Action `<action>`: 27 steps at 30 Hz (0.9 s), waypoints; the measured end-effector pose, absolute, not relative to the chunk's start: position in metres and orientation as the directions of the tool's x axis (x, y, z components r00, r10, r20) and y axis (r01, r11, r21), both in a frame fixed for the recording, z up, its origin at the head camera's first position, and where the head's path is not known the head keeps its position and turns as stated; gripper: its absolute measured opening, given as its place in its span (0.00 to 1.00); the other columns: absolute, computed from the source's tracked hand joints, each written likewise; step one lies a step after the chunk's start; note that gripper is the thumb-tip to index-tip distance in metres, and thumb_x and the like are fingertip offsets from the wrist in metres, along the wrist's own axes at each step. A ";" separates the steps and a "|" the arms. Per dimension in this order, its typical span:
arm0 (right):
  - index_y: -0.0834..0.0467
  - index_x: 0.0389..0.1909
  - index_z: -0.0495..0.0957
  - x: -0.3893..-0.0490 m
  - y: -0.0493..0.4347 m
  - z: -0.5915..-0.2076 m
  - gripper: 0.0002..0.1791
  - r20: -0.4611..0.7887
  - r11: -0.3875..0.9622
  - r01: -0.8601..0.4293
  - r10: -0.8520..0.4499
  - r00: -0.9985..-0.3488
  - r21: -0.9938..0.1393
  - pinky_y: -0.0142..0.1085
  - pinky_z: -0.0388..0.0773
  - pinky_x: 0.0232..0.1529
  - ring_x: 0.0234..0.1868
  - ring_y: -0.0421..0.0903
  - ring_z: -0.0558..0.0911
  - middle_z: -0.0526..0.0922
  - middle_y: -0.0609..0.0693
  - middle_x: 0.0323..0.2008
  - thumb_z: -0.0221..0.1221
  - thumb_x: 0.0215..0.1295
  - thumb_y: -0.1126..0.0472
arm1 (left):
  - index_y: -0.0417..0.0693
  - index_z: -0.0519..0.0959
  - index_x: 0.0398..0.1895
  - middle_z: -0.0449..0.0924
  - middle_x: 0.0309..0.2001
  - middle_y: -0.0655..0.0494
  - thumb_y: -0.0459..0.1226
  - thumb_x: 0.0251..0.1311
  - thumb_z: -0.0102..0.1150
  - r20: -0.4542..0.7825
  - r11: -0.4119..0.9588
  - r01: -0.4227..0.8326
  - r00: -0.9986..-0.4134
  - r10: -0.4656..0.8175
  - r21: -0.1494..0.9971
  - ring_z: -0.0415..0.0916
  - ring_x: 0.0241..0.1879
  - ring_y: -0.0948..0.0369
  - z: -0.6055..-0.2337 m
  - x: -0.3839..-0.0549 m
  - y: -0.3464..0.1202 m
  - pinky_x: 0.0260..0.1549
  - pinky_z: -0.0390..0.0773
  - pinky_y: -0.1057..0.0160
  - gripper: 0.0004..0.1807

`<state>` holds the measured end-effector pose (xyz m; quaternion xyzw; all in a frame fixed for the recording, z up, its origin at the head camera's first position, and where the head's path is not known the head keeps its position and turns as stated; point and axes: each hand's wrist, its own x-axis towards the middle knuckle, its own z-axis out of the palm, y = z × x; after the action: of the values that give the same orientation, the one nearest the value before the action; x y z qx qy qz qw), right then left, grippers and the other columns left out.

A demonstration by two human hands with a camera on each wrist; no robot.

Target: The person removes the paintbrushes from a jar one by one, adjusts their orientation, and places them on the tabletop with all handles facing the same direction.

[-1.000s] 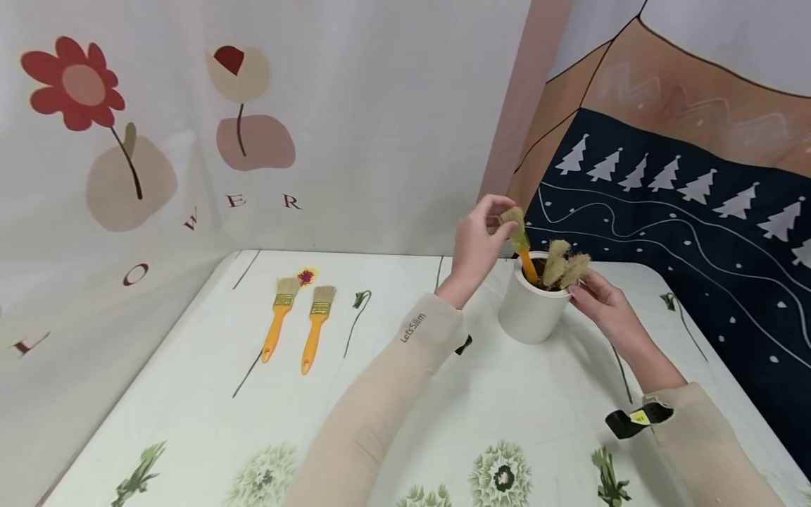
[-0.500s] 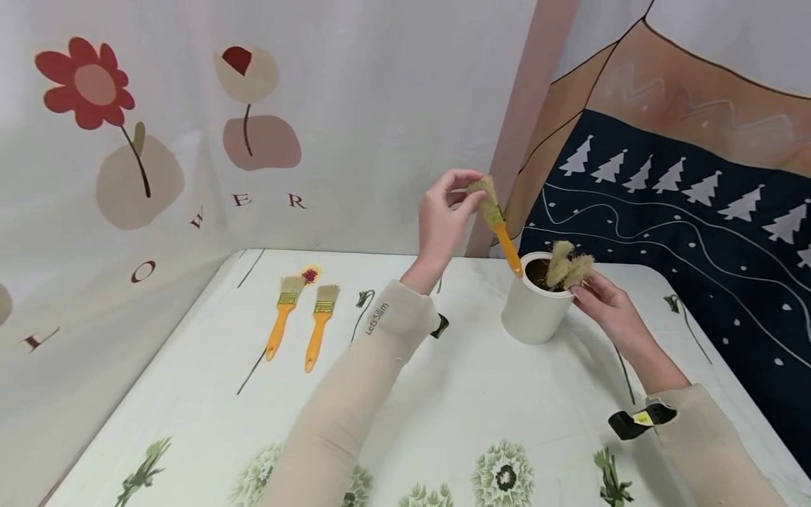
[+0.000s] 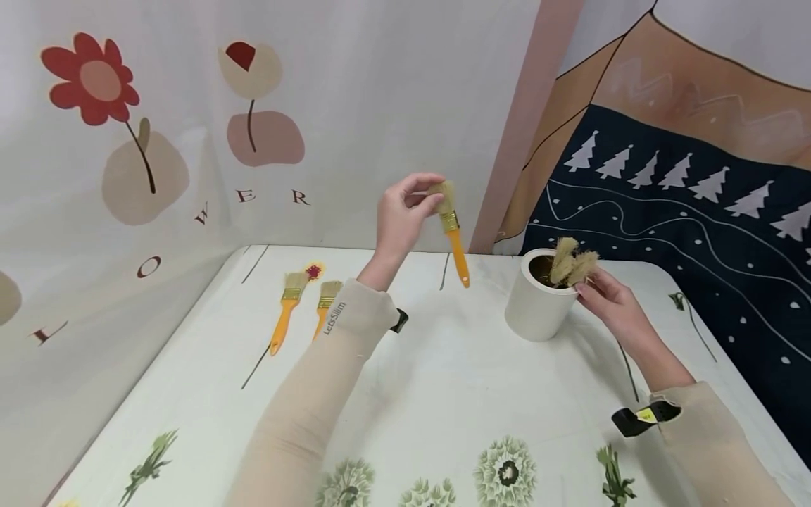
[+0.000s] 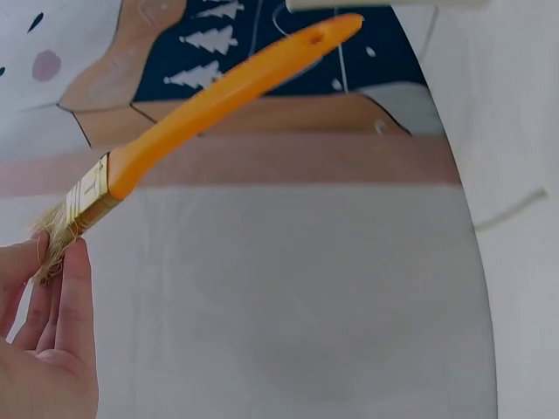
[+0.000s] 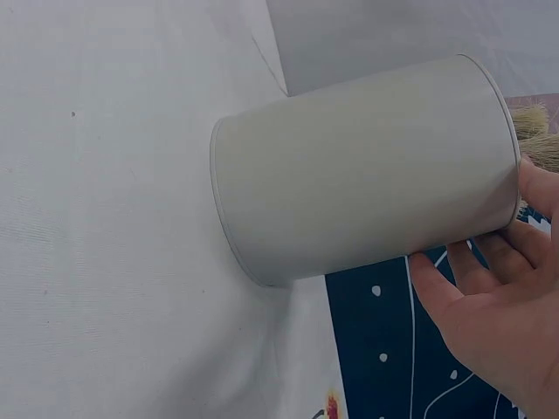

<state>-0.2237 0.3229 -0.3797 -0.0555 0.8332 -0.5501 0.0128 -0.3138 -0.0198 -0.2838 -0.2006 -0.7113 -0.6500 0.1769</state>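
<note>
My left hand (image 3: 402, 217) pinches a paintbrush (image 3: 457, 246) by its pale bristles, the orange handle hanging down over the table. In the left wrist view the bristles lie between thumb and fingertips, and the handle (image 4: 227, 92) points away from the hand. My right hand (image 3: 610, 303) holds the rim of a white cylindrical pot (image 3: 538, 313), with fingers along its side in the right wrist view. Bristle heads of brushes (image 3: 570, 264) stick up from the pot; their handles are hidden inside.
Two more orange-handled paintbrushes lie on the left of the table: one brush (image 3: 285, 317) in full view, the other brush (image 3: 328, 296) partly behind my left sleeve. The white tablecloth (image 3: 456, 394) has printed flowers. Printed curtains (image 3: 380, 105) hang behind the table.
My left hand has drawn the paintbrush up out of the pot and carried it left, its handle now hanging clear of the rim. My right hand stays at the pot.
</note>
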 end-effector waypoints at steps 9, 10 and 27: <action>0.54 0.80 0.43 -0.224 0.323 -0.381 0.39 0.043 0.348 -0.079 -0.111 -0.993 -0.934 0.13 0.70 0.56 0.74 0.36 0.62 0.45 0.64 0.79 0.48 0.77 0.47 | 0.43 0.83 0.52 0.84 0.52 0.44 0.32 0.63 0.65 0.376 0.200 0.384 -0.923 0.078 0.902 0.86 0.46 0.54 -0.292 -0.323 -0.067 0.43 0.87 0.65 0.14; 0.54 0.80 0.43 -0.225 0.323 -0.381 0.39 0.046 0.342 -0.083 -0.113 -0.992 -0.936 0.13 0.70 0.56 0.73 0.35 0.63 0.45 0.64 0.79 0.48 0.77 0.47 | 0.43 0.83 0.53 0.84 0.52 0.44 0.32 0.63 0.64 0.364 0.216 0.372 -0.928 0.076 0.903 0.86 0.47 0.55 -0.293 -0.324 -0.073 0.43 0.87 0.65 0.15; 0.54 0.80 0.41 -0.225 0.323 -0.381 0.40 0.030 0.339 -0.067 -0.113 -0.993 -0.939 0.12 0.71 0.55 0.75 0.37 0.61 0.44 0.64 0.79 0.48 0.78 0.48 | 0.48 0.81 0.58 0.81 0.57 0.48 0.36 0.67 0.62 0.228 0.377 0.233 -0.972 0.058 0.897 0.83 0.49 0.61 -0.316 -0.328 -0.145 0.49 0.86 0.61 0.17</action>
<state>-0.2245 0.3233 -0.3808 -0.0551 0.8179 -0.5724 0.0202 -0.3280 -0.1450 -0.3161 -0.0883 -0.8258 -0.5513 0.0794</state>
